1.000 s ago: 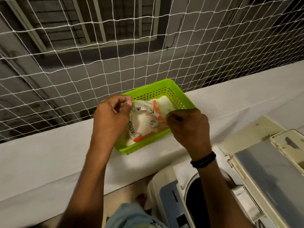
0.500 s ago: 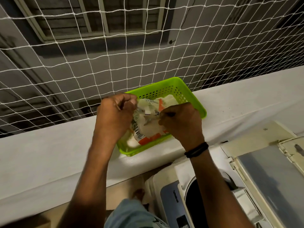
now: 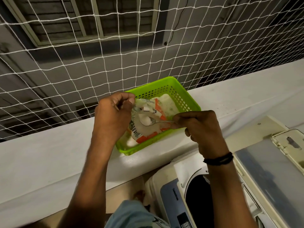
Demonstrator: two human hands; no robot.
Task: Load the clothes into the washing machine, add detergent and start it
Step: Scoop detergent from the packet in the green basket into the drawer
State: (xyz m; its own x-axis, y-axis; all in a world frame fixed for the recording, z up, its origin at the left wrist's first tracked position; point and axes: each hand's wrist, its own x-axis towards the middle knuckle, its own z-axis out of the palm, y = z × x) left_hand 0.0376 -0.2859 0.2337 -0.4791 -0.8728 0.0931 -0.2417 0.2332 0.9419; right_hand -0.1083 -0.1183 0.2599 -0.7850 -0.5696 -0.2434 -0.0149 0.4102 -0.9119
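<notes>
A clear detergent bag with orange print lies in a green plastic basket on the white ledge. My left hand pinches the bag's top edge and holds it open. My right hand grips the handle of a metal spoon, whose bowl holds a heap of white powder just above the bag's mouth. The washing machine's dark drum opening sits below my right forearm, with its lid raised at the right.
A white rope net closes off the space behind the white ledge. The machine's blue control panel is at the bottom centre. My foot and a blue trouser leg show below.
My right hand has drawn back to the right out of the bag, and the spoon now shows with white powder on it. The left hand keeps its hold on the bag.
</notes>
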